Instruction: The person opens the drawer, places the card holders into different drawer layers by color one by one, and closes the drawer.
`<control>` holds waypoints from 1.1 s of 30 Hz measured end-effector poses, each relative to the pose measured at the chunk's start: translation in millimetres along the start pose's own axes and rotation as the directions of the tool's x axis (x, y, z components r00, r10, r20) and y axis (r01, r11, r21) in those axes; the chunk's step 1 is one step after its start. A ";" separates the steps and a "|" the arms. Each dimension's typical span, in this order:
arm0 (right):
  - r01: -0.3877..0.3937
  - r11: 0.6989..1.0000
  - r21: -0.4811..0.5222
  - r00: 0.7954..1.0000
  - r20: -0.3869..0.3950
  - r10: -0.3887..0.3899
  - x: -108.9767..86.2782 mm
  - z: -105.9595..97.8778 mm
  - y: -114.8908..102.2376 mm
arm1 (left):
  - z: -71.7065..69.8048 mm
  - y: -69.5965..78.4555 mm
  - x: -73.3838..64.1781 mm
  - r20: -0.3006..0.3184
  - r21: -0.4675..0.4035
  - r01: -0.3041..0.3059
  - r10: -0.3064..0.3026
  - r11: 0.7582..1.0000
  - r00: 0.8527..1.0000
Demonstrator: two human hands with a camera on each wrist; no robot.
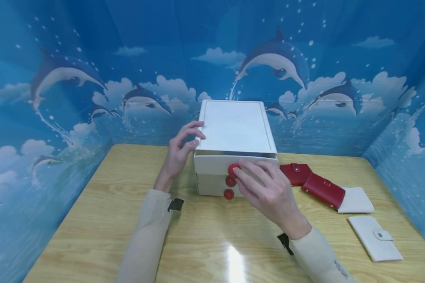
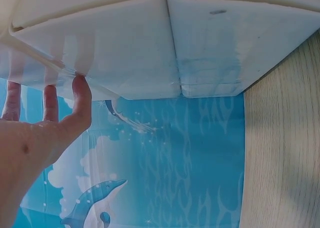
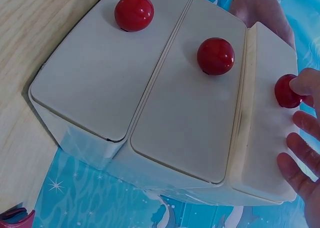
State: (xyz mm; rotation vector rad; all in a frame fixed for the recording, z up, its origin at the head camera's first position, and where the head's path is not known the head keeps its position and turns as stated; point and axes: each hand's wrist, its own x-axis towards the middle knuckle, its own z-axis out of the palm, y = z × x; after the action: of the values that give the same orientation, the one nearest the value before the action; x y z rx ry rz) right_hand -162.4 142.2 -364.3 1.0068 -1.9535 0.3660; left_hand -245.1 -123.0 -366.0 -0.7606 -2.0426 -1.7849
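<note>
A white box (image 1: 235, 125) with three stacked drawers stands at the back middle of the table. Its top drawer (image 1: 212, 166) sits slightly pulled out, leaving a narrow gap below the lid. My right hand (image 1: 269, 188) pinches that drawer's round red knob (image 3: 286, 92) between thumb and finger, the other fingers spread near the drawer front. The middle knob (image 3: 216, 56) and the bottom knob (image 3: 134, 12) are on closed drawers. At the box's left side, my left hand (image 1: 178, 151) touches the upper edge, and in the left wrist view its fingertips (image 2: 80, 83) press against the side wall.
Right of the box lie two red snap wallets (image 1: 295, 174) (image 1: 324, 190), one overlapping a white wallet (image 1: 357, 200). Another white wallet (image 1: 375, 238) with a snap strap lies nearer the right edge. A blue dolphin curtain (image 1: 156, 39) hangs behind the wooden table (image 1: 102, 220).
</note>
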 end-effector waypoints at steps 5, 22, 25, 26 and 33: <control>-0.004 1.000 -0.002 1.000 0.003 0.004 0.7 0.3 0.9 | 0.1 0.0 0.7 0.000 0.005 -0.008 0.008 1.000 1.000; 0.004 1.000 0.008 1.000 -0.005 -0.004 0.4 4.5 7.3 | -0.2 -0.9 1.0 -0.013 0.000 -0.005 0.005 1.000 1.000; 0.007 1.000 0.004 1.000 -0.004 -0.007 0.4 5.3 8.1 | -0.2 -0.3 0.9 -0.011 0.002 -0.003 0.003 1.000 1.000; 0.006 1.000 0.007 1.000 -0.005 -0.006 0.4 5.6 8.3 | -0.1 -0.1 0.8 -0.011 0.003 -0.002 0.002 1.000 1.000; -0.003 1.000 0.012 1.000 -0.019 0.003 -0.1 8.0 9.2 | 0.9 -0.3 -0.2 -0.007 -0.002 0.007 -0.007 1.000 1.000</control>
State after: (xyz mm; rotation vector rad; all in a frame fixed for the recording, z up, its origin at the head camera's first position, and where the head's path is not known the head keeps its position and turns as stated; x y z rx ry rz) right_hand -174.0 143.4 -367.8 1.0047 -1.9384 0.3878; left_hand -245.0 -122.1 -366.5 -0.7477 -2.0424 -1.7913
